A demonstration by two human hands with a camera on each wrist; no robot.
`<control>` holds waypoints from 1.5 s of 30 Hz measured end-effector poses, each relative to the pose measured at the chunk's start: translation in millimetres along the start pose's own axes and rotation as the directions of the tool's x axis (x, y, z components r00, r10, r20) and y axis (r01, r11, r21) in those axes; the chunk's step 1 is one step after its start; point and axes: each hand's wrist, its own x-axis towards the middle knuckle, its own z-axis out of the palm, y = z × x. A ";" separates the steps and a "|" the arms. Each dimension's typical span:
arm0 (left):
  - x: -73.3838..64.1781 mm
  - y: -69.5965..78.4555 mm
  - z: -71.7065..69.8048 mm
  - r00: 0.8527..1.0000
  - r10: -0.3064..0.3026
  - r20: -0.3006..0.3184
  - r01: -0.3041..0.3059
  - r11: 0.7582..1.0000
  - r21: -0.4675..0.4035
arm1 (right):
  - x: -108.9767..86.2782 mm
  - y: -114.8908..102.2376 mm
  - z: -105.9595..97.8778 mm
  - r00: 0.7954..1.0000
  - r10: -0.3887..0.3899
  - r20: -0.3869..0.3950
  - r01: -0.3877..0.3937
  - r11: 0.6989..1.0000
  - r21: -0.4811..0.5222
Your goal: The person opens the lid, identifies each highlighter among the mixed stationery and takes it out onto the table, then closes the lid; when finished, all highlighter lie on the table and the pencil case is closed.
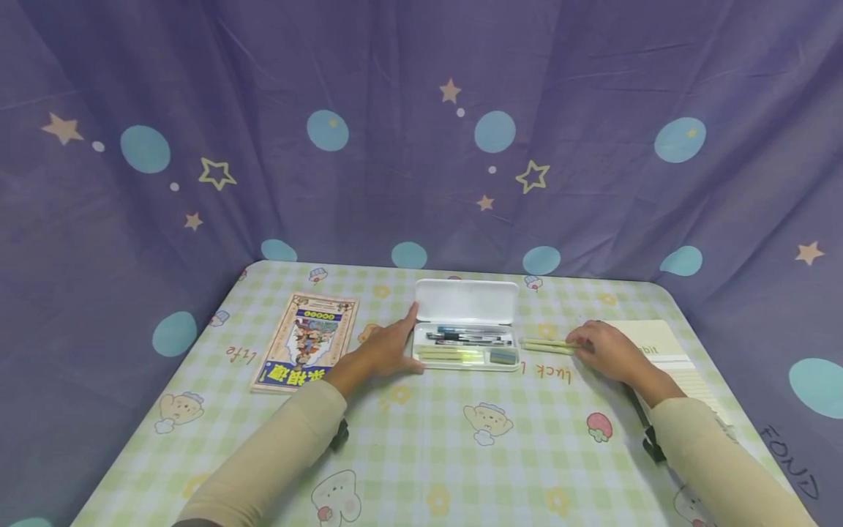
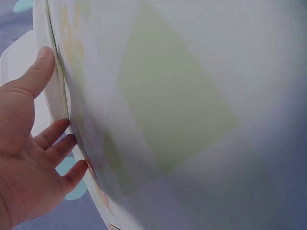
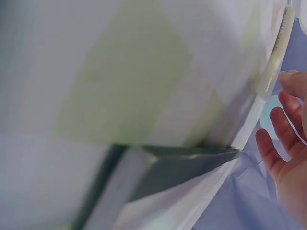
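A white pencil case stands with its lid raised at the middle of the table. Several pens, yellow highlighters and a blue-grey eraser lie inside. My left hand rests against the case's left end, thumb by the near corner and fingers towards the lid. In the left wrist view, the left hand has its fingers spread. To the right of the case lie two yellow-green highlighters. My right hand is at their right end; in the right wrist view its fingers look loose.
At the left lies an illustrated book. A cream notebook with a ruled lower part lies at the right, partly behind the right hand and arm. The checked tablecloth covers the table. A purple curtain hangs behind.
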 end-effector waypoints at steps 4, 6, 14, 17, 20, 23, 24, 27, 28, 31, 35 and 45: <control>-0.7 -0.5 1.0 1.000 0.001 -0.011 -0.001 1.000 0.004 | 3.5 -3.7 -2.0 1.000 -0.010 -0.009 0.011 1.000 0.007; -0.9 -0.7 1.4 1.000 0.001 -0.013 -0.001 1.000 0.006 | 5.3 -6.1 -2.4 1.000 -0.019 -0.015 0.019 1.000 0.015; -2.0 -1.2 1.8 1.000 -0.002 -0.014 0.002 1.000 -0.003 | 16.1 -19.5 -0.4 0.997 -0.067 -0.044 0.069 0.997 0.040; -2.1 -2.0 2.3 1.000 -0.001 -0.013 0.001 1.000 -0.008 | 20.5 -25.3 1.3 0.998 -0.059 -0.032 0.061 0.997 0.054; -2.0 -2.8 2.6 1.000 0.003 -0.013 -0.003 1.000 -0.011 | 24.7 -31.5 3.7 0.998 -0.050 -0.026 0.052 0.997 0.060; -1.6 -3.7 2.8 1.000 0.002 -0.017 -0.003 1.000 -0.010 | 29.3 -38.6 6.3 0.998 -0.049 -0.028 0.051 0.997 0.066; -1.4 -4.2 2.9 1.000 0.002 -0.019 -0.003 1.000 -0.008 | 30.7 -41.2 7.2 0.998 -0.051 -0.028 0.053 0.996 0.070; -0.8 -5.3 3.0 1.000 0.002 -0.020 -0.002 1.000 -0.007 | 34.7 -48.7 10.4 0.997 -0.068 -0.026 0.070 0.994 0.086; -0.6 -5.5 2.9 1.000 0.002 -0.020 -0.002 1.000 -0.009 | 35.8 -51.0 11.6 0.997 -0.076 -0.026 0.078 0.993 0.090; -0.1 -5.7 2.7 1.000 0.007 -0.023 -0.007 1.000 -0.011 | 39.1 -57.4 15.6 0.996 -0.083 -0.021 0.085 0.991 0.107; -0.3 -4.6 1.8 1.000 0.011 -0.025 -0.011 1.000 -0.017 | 43.9 -65.6 19.8 0.997 -0.073 -0.002 0.073 0.989 0.128; -0.6 -0.8 0.8 1.000 0.013 -0.025 -0.013 1.000 -0.012 | 56.0 -91.4 30.6 0.991 -0.128 0.025 0.123 0.983 0.136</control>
